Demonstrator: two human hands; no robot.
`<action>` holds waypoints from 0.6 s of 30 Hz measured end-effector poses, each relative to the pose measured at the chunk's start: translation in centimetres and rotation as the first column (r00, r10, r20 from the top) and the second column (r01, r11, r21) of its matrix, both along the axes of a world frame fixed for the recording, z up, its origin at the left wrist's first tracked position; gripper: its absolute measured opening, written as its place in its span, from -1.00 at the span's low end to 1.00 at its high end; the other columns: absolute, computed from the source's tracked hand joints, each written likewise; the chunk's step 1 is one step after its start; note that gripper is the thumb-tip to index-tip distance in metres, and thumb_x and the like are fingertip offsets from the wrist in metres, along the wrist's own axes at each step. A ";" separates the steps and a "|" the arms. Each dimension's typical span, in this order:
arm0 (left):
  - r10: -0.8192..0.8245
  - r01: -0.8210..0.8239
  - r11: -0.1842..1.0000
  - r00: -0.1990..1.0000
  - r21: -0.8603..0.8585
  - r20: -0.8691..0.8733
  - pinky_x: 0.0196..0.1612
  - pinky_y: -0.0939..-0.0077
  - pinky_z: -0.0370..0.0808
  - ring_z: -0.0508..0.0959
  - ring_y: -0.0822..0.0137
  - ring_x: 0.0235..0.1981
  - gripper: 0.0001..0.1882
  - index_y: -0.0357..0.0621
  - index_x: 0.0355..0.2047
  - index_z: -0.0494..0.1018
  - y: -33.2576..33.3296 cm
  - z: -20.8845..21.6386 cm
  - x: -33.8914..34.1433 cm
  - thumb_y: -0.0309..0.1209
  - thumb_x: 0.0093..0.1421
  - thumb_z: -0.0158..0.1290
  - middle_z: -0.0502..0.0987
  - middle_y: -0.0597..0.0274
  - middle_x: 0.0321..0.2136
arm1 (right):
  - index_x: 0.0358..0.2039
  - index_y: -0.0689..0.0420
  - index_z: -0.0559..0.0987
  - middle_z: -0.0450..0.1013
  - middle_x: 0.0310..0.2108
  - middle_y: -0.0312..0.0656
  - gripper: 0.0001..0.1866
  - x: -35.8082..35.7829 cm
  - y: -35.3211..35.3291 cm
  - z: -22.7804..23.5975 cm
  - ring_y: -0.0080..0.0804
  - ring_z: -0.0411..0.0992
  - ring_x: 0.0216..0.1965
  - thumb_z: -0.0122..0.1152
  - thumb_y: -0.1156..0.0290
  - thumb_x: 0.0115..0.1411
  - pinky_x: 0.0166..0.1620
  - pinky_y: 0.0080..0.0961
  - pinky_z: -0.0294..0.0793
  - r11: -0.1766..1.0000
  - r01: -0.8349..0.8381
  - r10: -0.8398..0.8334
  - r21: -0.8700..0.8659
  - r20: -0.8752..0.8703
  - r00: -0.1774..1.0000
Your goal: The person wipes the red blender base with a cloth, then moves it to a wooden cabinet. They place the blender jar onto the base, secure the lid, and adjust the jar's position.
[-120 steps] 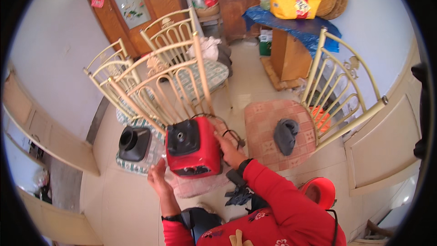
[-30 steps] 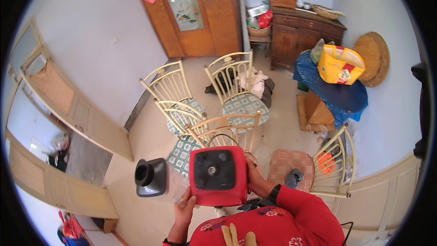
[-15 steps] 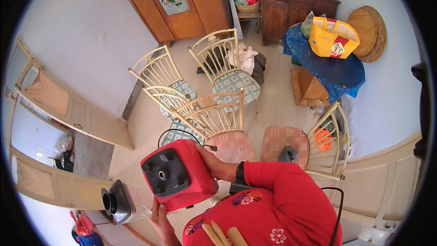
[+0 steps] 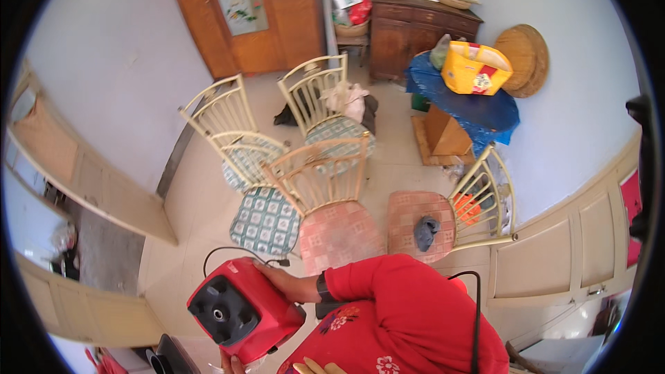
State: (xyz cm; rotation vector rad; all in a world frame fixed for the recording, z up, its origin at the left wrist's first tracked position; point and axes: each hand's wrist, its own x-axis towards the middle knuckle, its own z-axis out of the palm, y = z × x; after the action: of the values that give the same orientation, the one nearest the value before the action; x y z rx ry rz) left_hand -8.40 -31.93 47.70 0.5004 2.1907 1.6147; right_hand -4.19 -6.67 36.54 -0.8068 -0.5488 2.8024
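1. Red plastic blender base with a black round socket on top (image 4: 244, 312) is held tilted, low in the head view, in front of the red-sleeved torso, above the pale tiled floor (image 4: 190, 215).
2. Right hand (image 4: 280, 282) is clamped on the base's upper right edge, fingers wrapped over the side, watch at the wrist.
3. Left hand (image 4: 232, 362) shows only as fingertips under the base's lower edge; it seems to support from below, but I cannot tell how firmly it closes.
4. Black power cord (image 4: 235, 255) loops loose from the base's back, plug end dangling just beside the right hand.
5. Black cup-shaped blender part (image 4: 170, 359) sits at the frame bottom, just beside the base, mostly cut off.
6. Nearby: cream metal chair with green checked cushion (image 4: 267, 218) and a pink-cushioned chair (image 4: 339, 232), both just ahead.
7. To carry well, judged: keep one hand under the weight, level the base, gather the loose cord so it does not snag the chair legs.
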 end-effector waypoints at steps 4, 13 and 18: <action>0.097 -0.096 0.986 0.995 -0.136 0.001 0.16 0.34 0.31 0.39 0.09 0.10 -0.48 -0.42 0.20 0.25 -4.4 -1.1 -2.7 -0.29 0.33 -0.11 0.33 -0.15 0.16 | -0.02 0.17 0.51 0.48 -0.03 -0.13 -0.36 -4.3 -3.8 -0.5 -0.37 0.45 -0.05 -0.11 -0.19 0.29 0.07 -0.41 0.40 0.998 -0.061 0.060 0.028 0.033 0.998; 0.152 -0.160 0.977 0.986 0.139 0.066 0.02 0.47 0.43 0.50 0.29 -0.06 -0.53 -0.42 0.18 0.27 -12.4 -4.8 -8.1 -0.46 0.29 -0.12 0.49 -0.02 -0.03 | -0.06 0.18 0.53 0.49 -0.07 -0.11 -0.36 -9.0 -10.4 1.6 -0.34 0.46 -0.10 -0.11 -0.19 0.29 0.02 -0.38 0.43 0.983 -0.135 0.114 0.128 0.161 0.980; 0.167 -0.180 0.967 0.982 0.179 0.085 0.00 0.47 0.44 0.50 0.31 -0.08 -0.53 -0.42 0.18 0.27 -13.9 -5.3 -9.2 -0.45 0.29 -0.10 0.48 -0.02 -0.03 | -0.07 0.17 0.53 0.49 -0.08 -0.12 -0.37 -11.0 -11.7 0.9 -0.34 0.47 -0.12 -0.11 -0.18 0.29 0.01 -0.38 0.44 0.981 -0.168 0.158 0.100 0.102 0.982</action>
State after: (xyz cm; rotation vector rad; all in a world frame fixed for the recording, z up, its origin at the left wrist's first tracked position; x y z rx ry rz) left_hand -17.57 -45.84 42.36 0.3040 2.0935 1.9121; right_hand -15.18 -18.35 37.42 -0.9126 -0.8095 2.8613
